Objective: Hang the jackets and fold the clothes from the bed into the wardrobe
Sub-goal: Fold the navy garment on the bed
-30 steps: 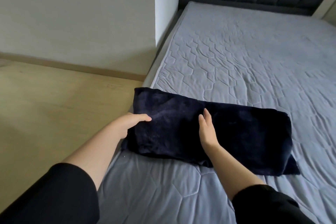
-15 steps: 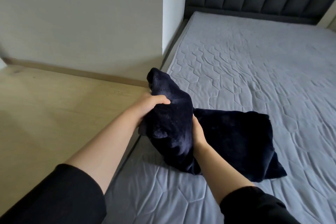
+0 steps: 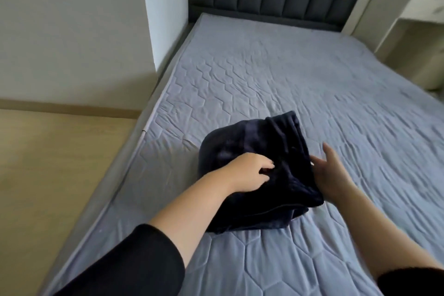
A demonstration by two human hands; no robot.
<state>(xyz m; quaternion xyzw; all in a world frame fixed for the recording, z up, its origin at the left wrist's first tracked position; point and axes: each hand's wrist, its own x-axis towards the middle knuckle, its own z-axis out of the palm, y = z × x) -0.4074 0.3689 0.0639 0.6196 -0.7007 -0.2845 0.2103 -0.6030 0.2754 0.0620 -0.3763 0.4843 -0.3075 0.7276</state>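
The left hand rests curled fingers on the folded dark garment; whether it grips is unclear. The right hand, fingers spread, holds nothing at its edge. Lifted one-handed, the plush layers may slip and unfold.

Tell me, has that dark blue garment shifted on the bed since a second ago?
Yes. The dark blue garment has been folded over and now lies further from the bed's left edge, toward the middle.

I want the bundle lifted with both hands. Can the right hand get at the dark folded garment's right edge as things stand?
Probably yes: the right hand lies open right beside the dark folded garment, with only bare bed cover around. The left hand rests on top, clear of that edge.
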